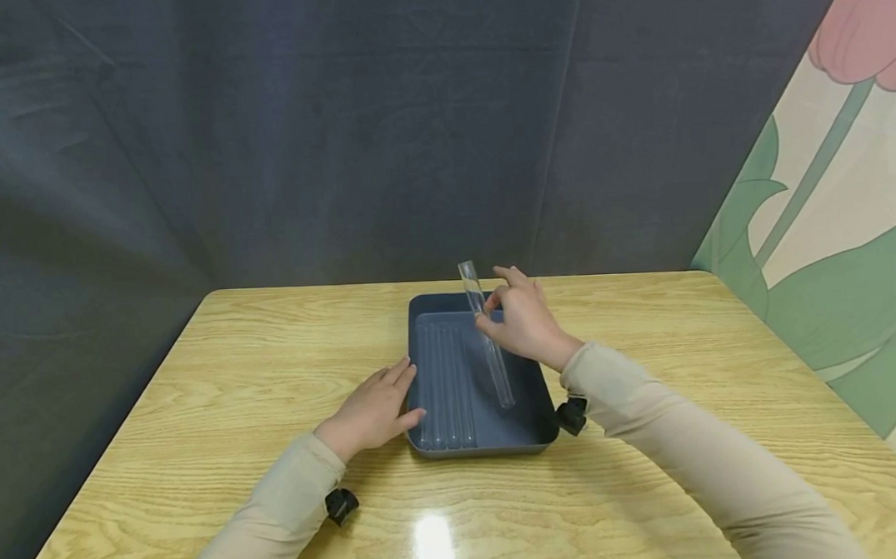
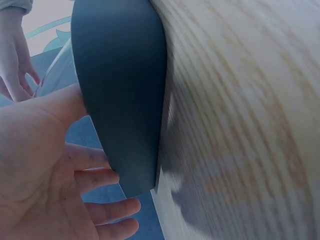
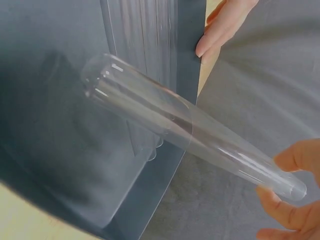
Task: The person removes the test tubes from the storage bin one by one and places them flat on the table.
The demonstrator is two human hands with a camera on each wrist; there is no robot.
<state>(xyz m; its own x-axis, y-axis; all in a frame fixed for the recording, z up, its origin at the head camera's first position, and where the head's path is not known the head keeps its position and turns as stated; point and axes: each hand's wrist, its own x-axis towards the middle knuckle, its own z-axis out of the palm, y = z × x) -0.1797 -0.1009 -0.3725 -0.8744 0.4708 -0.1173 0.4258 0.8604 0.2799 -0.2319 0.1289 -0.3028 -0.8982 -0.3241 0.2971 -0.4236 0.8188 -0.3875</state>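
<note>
A clear glass test tube (image 1: 499,371) is pinched between the thumb and finger of my right hand (image 1: 525,319). It slants over the right part of a dark blue tray (image 1: 485,451); whether its lower end touches the tray floor I cannot tell. In the right wrist view the tube (image 3: 165,115) crosses above the tray wall. Several similar tubes (image 1: 444,388) lie side by side lengthwise in the tray's left half. My left hand (image 1: 374,408) rests against the tray's left side. The left wrist view shows its fairly straight fingers touching the tray wall (image 2: 120,90).
The tray stands on a wood-grain table (image 1: 271,354), near its far edge. Behind hangs a dark curtain (image 1: 375,149). On the right is a wall (image 1: 854,295) painted with a pink flower and green leaves. A black wrist camera (image 1: 342,506) sits beside my left sleeve.
</note>
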